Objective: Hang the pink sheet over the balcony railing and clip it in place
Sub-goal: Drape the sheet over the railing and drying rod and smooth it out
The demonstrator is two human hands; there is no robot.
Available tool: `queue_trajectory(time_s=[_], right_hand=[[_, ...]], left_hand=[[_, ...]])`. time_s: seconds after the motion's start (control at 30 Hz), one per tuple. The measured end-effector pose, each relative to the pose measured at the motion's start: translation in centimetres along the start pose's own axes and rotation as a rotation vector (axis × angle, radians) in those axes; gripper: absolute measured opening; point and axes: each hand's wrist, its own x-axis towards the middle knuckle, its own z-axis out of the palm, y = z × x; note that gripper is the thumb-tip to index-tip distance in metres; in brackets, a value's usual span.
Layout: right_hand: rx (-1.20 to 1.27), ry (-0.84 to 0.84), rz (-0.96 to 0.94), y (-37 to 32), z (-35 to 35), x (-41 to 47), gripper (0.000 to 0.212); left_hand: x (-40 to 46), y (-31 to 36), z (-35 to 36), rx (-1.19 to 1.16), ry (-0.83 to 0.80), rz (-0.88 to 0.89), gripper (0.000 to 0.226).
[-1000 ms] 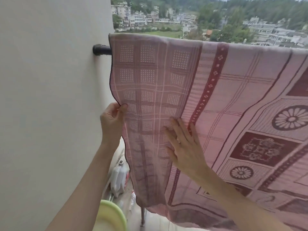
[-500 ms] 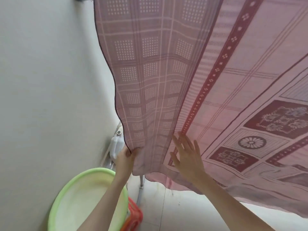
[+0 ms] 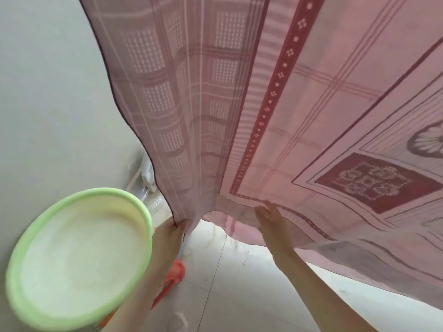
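A plain pale wall (image 3: pixel 48 97) meets a light tiled floor (image 3: pixel 239 283) in daylight.

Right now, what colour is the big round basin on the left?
Light green rim, pale cream inside: the basin shows best in the head view.

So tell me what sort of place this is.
Probably a home balcony or laundry corner: a pink sheet hangs from above, a green wash basin sits by a plain wall, and the floor is tiled.
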Motion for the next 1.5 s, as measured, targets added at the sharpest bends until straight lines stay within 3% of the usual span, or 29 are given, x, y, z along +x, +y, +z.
queue_trajectory(time_s=[0.1, 0.23, 0.37, 0.5, 0.63, 0.73, 0.83, 0.87, 1.07, 1.3, 1.5], right_hand=[[0.307, -0.023, 0.153, 4.3, 0.5, 1.9, 0.039], [0.523, -0.092, 0.244, 9.9, 2.3, 5.2, 0.013], [0.632, -0.133, 0.354, 15.0, 4.5, 8.9, 0.038], [0.875, -0.143, 0.301, 19.1, 5.8, 12.8, 0.077], [1.052, -0.128, 0.216, 22.4, 6.1, 16.9, 0.087], [1.137, -0.189, 0.054, 24.4, 6.0, 19.1, 0.054], [1.23, -0.217, -0.056, 25.5, 3.7, 20.9, 0.008], [1.248, -0.223, -0.091, 25.6, 3.4, 21.5, 0.004], [1.291, -0.22, -0.197, 25.9, 3.7, 24.3, 0.006], [1.231, -0.195, -0.285, 27.3, 3.8, 25.3, 0.007], [1.178, -0.195, -0.298, 30.1, 4.2, 26.0, 0.009]], left_hand=[[-0.1, -2.9, 2.5, -0.054, 0.009, 0.003, 0.038], [1.4, -7.6, 6.1, -0.101, 0.09, 0.06, 0.041], [4.1, -11.5, 9.0, -0.232, 0.13, 0.18, 0.014], [6.9, -13.7, 11.9, -0.554, 0.171, 0.097, 0.019], [9.8, -15.2, 15.1, -0.817, 0.129, 0.097, 0.012], [12.0, -16.0, 17.5, -0.886, 0.112, 0.131, 0.029], [12.1, -15.4, 21.0, -0.956, 0.069, 0.18, 0.014], [12.3, -15.3, 21.7, -0.99, 0.046, 0.193, 0.008], [14.9, -15.3, 23.8, -1.079, -0.048, 0.269, 0.01], [16.5, -16.1, 24.1, -1.09, 0.082, 0.252, 0.01], [16.7, -19.4, 24.7, -1.027, 0.084, 0.214, 0.015]])
